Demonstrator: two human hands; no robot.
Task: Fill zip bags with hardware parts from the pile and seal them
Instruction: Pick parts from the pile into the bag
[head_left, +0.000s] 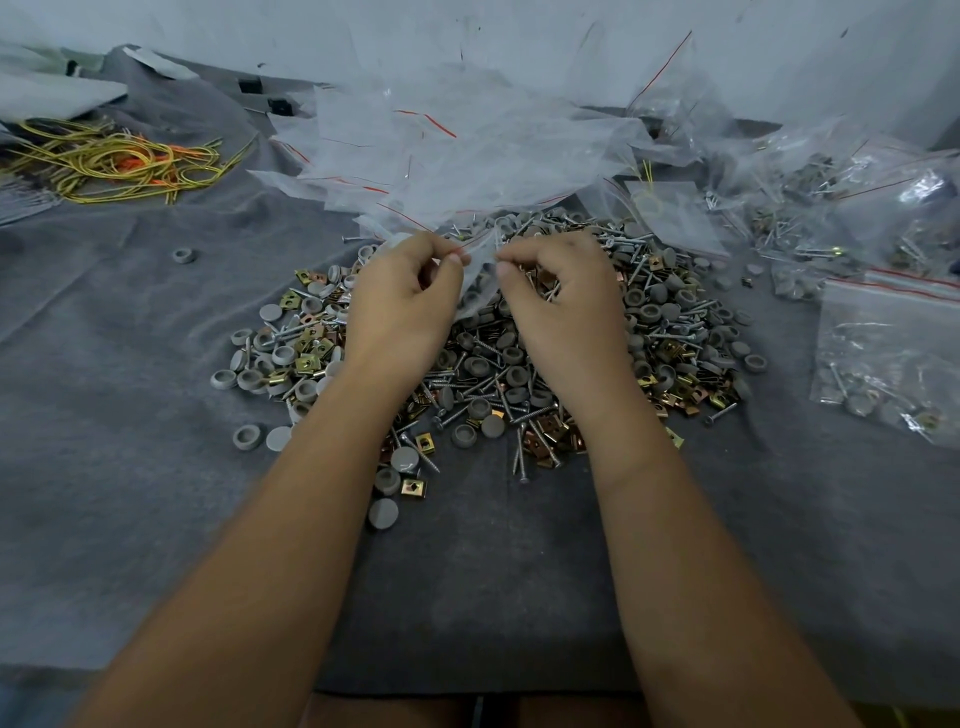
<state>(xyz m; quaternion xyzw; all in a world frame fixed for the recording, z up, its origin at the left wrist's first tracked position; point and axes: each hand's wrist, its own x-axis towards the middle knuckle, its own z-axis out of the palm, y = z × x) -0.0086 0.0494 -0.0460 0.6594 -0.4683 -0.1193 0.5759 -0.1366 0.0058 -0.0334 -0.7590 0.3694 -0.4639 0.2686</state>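
Surface: a wrinkled grey felt cloth (130, 467) covers the work table from edge to edge.
Room: a pale, scuffed wall (467, 31) rises directly behind the table.
Far left: a tangle of yellow and orange wire ties (114, 161) lies on the cloth near the back.
Back centre: a loose heap of empty clear zip bags with red seal lines (467, 150) overlaps the far edge of the pile.
Centre: a wide pile of silver screws, grey round plastic caps and brass-coloured square clip nuts (675, 332) spreads under both hands; a few stray caps lie just beside it on the left.
Left hand (400, 306): fingers curled, pinching one side of the mouth of a small clear zip bag (475, 280) held above the pile.
Right hand (561, 301): pinches the other side of the same bag's mouth, with several screws tucked under its curled fingers.
Bag contents: cannot be told.
Right: filled clear zip bags holding screws and caps (888, 358) lie on the cloth, with more stacked behind them.
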